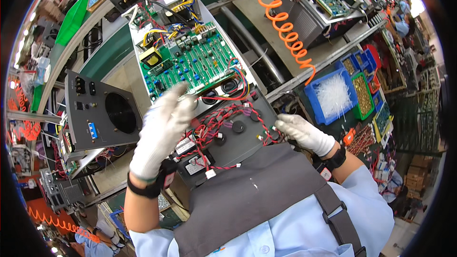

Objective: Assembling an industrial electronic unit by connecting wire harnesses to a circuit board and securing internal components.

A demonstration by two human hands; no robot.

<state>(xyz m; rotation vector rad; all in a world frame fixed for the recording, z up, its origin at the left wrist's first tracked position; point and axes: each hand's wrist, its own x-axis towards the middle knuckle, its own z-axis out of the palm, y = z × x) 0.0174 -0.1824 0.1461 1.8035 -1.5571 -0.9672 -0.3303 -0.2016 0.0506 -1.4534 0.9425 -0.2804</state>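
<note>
An open electronics unit lies before me, with a green circuit board [190, 59] and a dark grey front panel [238, 138] tilted toward me. Red and black wires [214, 121] run across the panel. My left hand [162, 131], in a white glove and blurred by motion, is raised over the panel's left side near the wires, fingers loosely apart; I cannot see anything in it. My right hand [302, 133], also gloved, grips the panel's right edge near small connectors.
A grey panel with a round fan grille [102, 114] stands at the left. An orange coiled hose [283, 24] hangs at the upper right over another unit [314, 7]. Blue and green bins [345, 93] of small parts sit at the right.
</note>
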